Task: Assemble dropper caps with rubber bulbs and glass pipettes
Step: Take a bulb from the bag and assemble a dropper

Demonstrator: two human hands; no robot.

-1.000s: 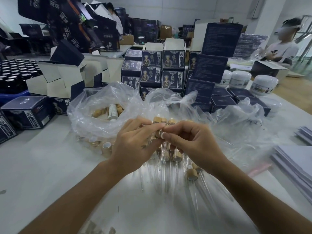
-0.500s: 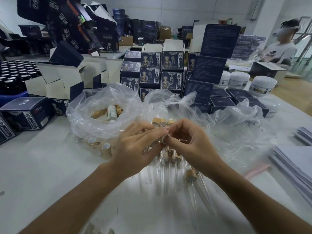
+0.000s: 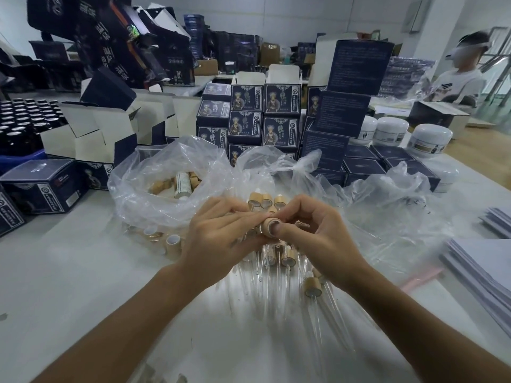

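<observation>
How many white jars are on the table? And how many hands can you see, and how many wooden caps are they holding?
White jars: 4 (one partly behind a plastic bag)
Hands: 2, the left hand and the right hand
Wooden cap held between both hands: 1
Total: 7

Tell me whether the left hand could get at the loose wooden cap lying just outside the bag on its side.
Probably yes, once freed. The loose cap lies on the table beside the left hand, with nothing between them. For now both hands pinch the cap being assembled.
</observation>
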